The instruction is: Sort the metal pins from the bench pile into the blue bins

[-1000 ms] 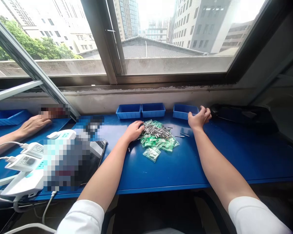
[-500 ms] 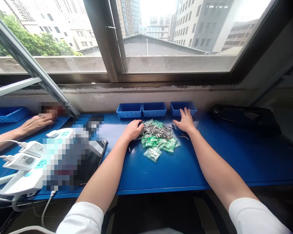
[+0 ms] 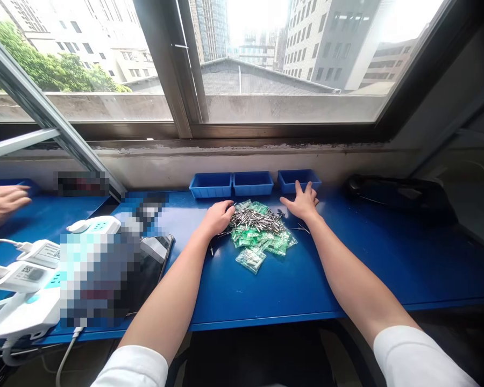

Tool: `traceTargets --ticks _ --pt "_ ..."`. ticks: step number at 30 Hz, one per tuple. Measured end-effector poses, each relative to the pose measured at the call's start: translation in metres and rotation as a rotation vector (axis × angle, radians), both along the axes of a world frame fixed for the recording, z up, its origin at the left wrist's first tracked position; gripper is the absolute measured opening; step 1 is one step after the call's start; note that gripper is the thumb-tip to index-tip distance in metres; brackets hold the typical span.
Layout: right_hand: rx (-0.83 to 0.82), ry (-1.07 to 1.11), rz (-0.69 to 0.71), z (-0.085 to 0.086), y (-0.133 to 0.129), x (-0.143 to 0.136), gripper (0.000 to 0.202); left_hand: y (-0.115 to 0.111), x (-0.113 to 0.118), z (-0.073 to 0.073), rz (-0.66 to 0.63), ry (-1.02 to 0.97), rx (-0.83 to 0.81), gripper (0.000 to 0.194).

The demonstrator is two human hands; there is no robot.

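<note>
"One blue worktop (image 3: 262, 301) carries everything; what lines its far edge?"

"Blue bins: the left bin (image 3: 211, 189) and middle bin (image 3: 253, 189) close together, the right bin (image 3: 285, 186) a little apart. That row probably keeps them within reach without crowding the heap."

"Where is the heap?"

"Between the near and far edges, closer to the far one: green-and-clear packets (image 3: 280, 243) underneath, metal pins (image 3: 256, 219) piled on top. The packets seem to act as a bed for the pins."

"And the hands?"

"Both reach forward from the near edge. The left hand (image 3: 219, 218) lies against the heap's left side, fingers curled, perhaps steadying it; I can't tell whether they grip any pins. The right hand (image 3: 304, 204) is palm down in front of the right bin, fingers spread and thumb out towards the heap. Nothing shows in its grasp; whether it touches the bin is unclear."

"Anything smaller?"

"A lone packet (image 3: 250, 260) on the heap's near-edge side, then a few loose pins (image 3: 301, 228) below the right hand, apart from the heap."
</note>
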State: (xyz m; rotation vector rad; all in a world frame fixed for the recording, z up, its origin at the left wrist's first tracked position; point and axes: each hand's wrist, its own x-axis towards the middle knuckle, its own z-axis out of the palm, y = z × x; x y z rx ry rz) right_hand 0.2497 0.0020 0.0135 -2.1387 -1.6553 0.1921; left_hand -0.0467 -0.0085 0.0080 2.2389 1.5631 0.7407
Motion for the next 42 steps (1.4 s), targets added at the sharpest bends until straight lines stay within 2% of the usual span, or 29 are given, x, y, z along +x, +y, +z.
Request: traceTargets --ticks 5,12,16,18,20,22,24,28,31,35,38,42 --pt "0.031 0.032 0.057 0.003 -0.006 -0.002 0.097 0.0 0.0 0.002 0.001 0.018 -0.008 0.046" --pt "0.077 0.131 0.19 0.001 -0.012 -0.002 0.094 -0.001 0.003 0.003 0.002 0.052 -0.02 0.046" --pt "0.257 0.251 0.178 0.005 -0.01 0.001 0.088 -0.006 0.005 0.008 0.025 0.047 -0.093 0.054" --pt "0.363 0.327 0.16 0.012 -0.011 0.005 0.083 -0.008 0.004 0.011 0.029 0.032 -0.131 0.063" --pt "0.393 0.385 0.172 0.021 -0.016 0.01 0.078 -0.01 0.0 0.014 0.024 0.031 -0.158 0.075" --pt "0.316 0.401 0.239 0.026 -0.026 0.02 0.076 -0.013 -0.007 0.015 0.007 0.041 -0.174 0.084" --pt "0.144 0.357 0.365 0.026 -0.041 0.035 0.078 -0.02 -0.019 0.015 -0.033 0.053 -0.197 0.086" --pt "-0.123 0.179 0.509 0.008 -0.079 0.066 0.088 -0.044 -0.044 0.01 -0.1 0.115 -0.182 0.094" --pt "-0.133 0.064 0.594 -0.007 -0.102 0.073 0.095 -0.063 -0.052 0.005 -0.176 0.174 -0.138 0.102" --pt "-0.118 -0.028 0.714 -0.014 -0.109 0.05 0.106 -0.074 -0.046 -0.002 -0.172 0.332 -0.098 0.117" --pt "-0.128 -0.068 0.733 -0.013 -0.096 0.018 0.115 -0.068 -0.032 -0.007 -0.117 0.36 -0.099 0.123" --pt "-0.166 -0.036 0.696 -0.008 -0.072 -0.02 0.121 -0.053 -0.008 -0.006 -0.105 0.284 -0.088 0.129"
